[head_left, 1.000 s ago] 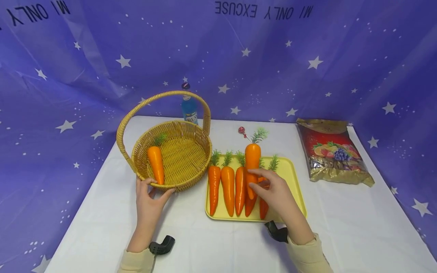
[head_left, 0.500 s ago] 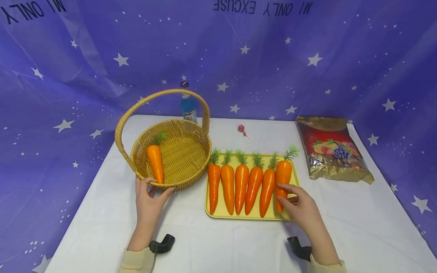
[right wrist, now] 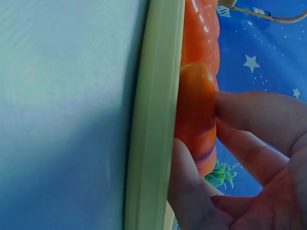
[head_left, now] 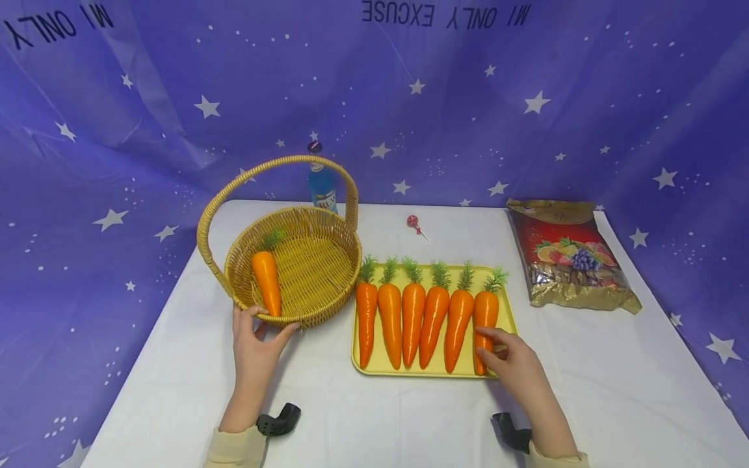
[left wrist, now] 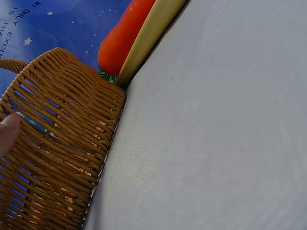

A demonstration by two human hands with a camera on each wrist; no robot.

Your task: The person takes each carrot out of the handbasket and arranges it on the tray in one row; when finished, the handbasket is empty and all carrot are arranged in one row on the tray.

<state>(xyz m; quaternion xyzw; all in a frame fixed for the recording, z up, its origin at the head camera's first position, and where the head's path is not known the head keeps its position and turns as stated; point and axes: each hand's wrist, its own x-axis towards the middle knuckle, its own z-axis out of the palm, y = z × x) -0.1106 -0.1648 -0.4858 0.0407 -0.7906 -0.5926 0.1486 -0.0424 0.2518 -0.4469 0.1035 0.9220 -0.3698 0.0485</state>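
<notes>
My right hand (head_left: 515,364) pinches the lower part of an orange carrot (head_left: 486,311) with a green leafy top, at the right end of a row. That carrot lies on the yellow tray (head_left: 430,372) beside several other carrots (head_left: 413,318). In the right wrist view, fingers and thumb lie on both sides of the held carrot (right wrist: 195,115). On the left, my left hand (head_left: 257,351) grips the near rim of a wicker basket (head_left: 322,309), thumb on its outer wall. One carrot (head_left: 267,279) leans inside the basket against its left side.
Behind the basket stands a blue bottle (head_left: 324,185). A red lollipop (head_left: 414,223) lies beyond the tray. At the right is a red and gold bag (head_left: 573,257) with fruit printed on it. A purple starry cloth (head_left: 439,117) hangs behind the white table.
My right hand has carried the carrot rightward from above the tray's middle, down onto its right end. My left hand and the basket stay in place.
</notes>
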